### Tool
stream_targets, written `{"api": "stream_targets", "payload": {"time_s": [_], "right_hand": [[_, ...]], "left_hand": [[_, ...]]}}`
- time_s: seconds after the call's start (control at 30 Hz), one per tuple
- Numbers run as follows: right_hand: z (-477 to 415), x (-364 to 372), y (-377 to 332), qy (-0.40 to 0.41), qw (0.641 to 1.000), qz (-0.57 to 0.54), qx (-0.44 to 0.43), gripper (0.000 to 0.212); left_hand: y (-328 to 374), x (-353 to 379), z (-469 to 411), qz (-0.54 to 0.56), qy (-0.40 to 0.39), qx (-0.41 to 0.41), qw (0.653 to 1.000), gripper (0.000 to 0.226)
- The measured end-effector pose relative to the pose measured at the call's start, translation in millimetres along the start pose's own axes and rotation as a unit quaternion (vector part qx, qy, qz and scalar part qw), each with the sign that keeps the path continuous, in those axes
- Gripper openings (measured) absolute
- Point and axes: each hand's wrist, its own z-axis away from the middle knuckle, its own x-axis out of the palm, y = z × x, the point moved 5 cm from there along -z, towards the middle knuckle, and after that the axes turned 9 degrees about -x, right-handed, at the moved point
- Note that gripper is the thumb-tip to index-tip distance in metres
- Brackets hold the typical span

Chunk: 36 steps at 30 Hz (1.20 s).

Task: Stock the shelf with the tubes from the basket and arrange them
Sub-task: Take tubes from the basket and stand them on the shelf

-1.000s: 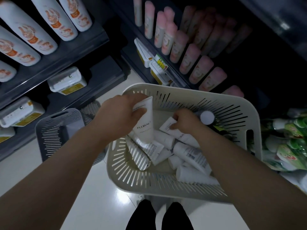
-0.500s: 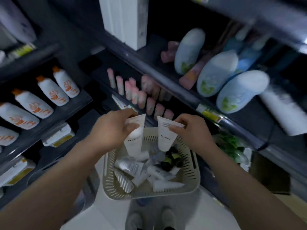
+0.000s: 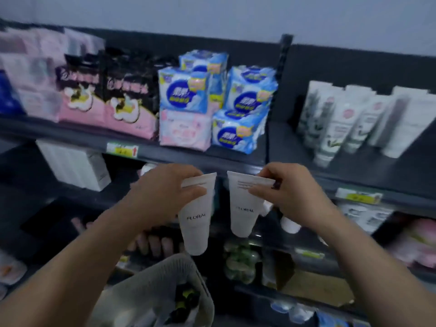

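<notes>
Two white tubes marked "FLORAL" are held up in the middle of the frame, one in each hand, with their crimped ends upward and their narrower ends hanging down. The left tube (image 3: 196, 215) is pinched near its top between the thumb and fingers of the left hand (image 3: 162, 197), which is closed on it. The right tube (image 3: 243, 204) is gripped in the same way by the right hand (image 3: 290, 197), whose fingertips are pressed on the crimped edge. The tubes are held just beside each other but apart, in front of the dark edge of the shelf (image 3: 188, 159).

At the bottom centre of the frame the rim of the pale basket (image 3: 179, 267) is seen, directly below the left tube; its contents are too blurred to be told, though dark items with yellow marks may be inside.

At the upper right of the frame a row of white tubes (image 3: 342, 121) is stood on a shelf board, leaning slightly. At upper centre, blue and white packs (image 3: 238, 109) are stacked, with pink and black packs (image 3: 106, 100) to their left. A white box (image 3: 75, 166) is placed on the lower board at the left, and a yellow and green price label (image 3: 121, 149) is fixed to the shelf edge above it.
</notes>
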Motion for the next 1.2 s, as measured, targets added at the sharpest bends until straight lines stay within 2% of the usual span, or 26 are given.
{"api": "stream_targets", "payload": {"time_s": [0.13,0.23,0.33,0.47,0.67,0.87,1.07,1.2], "right_hand": [[33,-90,17,0.045,0.999,0.008,0.022,0.015],[57,-154,39,0.083,0.996,0.008,0.042,0.017],[76,-212,69,0.117,0.991,0.019,0.055,0.018],[92,-279,119,0.145,0.985,0.047,0.078,0.015],[107,-349,198,0.173,0.976,0.075,0.11,0.01],[102,-383,253,0.179,0.973,0.06,0.132,0.01],[85,-389,280,0.171,0.975,0.041,0.136,0.01],[77,-391,292,0.171,0.975,0.03,0.141,0.01]], "left_hand": [[88,0,-21,0.034,0.003,0.076,0.997,0.019],[153,12,-35,0.038,0.007,0.128,0.991,0.012],[218,29,-50,0.024,0.009,0.166,0.986,0.025],[296,58,-77,0.046,0.023,0.174,0.983,0.027],[398,111,-129,0.058,-0.008,0.167,0.984,0.014],[447,155,-188,0.046,-0.007,0.142,0.989,0.016],[460,183,-221,0.07,-0.023,0.112,0.991,0.018],[464,195,-233,0.048,-0.047,0.111,0.992,0.029]]}}
